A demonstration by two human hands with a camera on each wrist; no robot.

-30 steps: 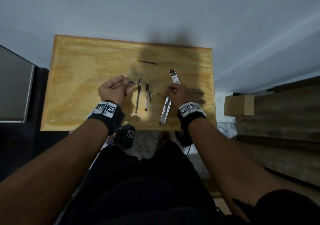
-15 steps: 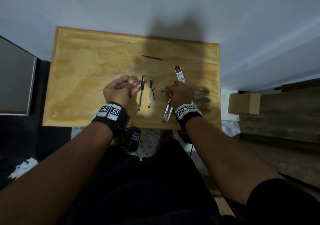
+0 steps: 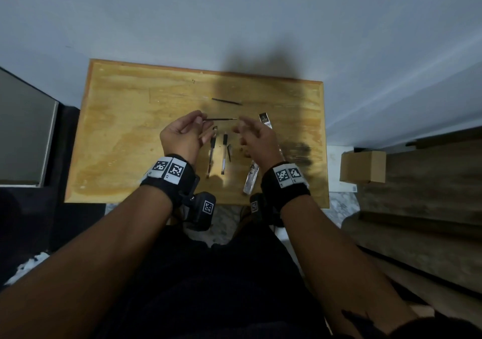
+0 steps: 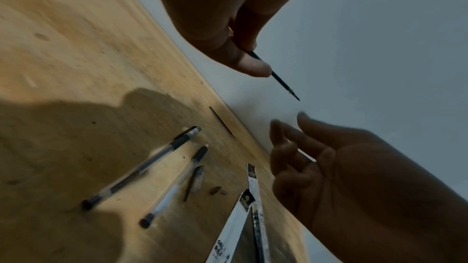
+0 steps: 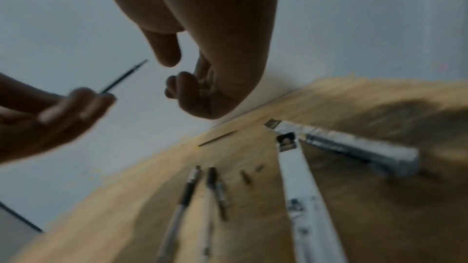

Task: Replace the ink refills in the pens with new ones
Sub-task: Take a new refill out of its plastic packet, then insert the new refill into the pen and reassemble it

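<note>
My left hand (image 3: 201,122) is raised above the wooden table (image 3: 122,135) and pinches one end of a thin black refill (image 3: 221,119) between thumb and forefinger, held level with its tip pointing right. In the left wrist view the refill (image 4: 283,85) sticks out past the thumb. My right hand (image 3: 241,128) hovers just right of the tip, fingers loosely curled, holding nothing I can see. Below the hands lie two clear pens (image 3: 211,153) (image 3: 224,153), side by side. A second refill (image 3: 226,101) lies farther back.
A loose pen cap (image 3: 229,153) and small bits lie right of the pens. Two long refill packets (image 3: 251,179) (image 3: 264,118) lie under and beyond my right hand. A cardboard box (image 3: 363,166) stands on the floor to the right. The wall runs along the table's far edge.
Both hands have lifted off the table. The left raised the refill; the right let go of the packet and moved up toward the refill's tip.
</note>
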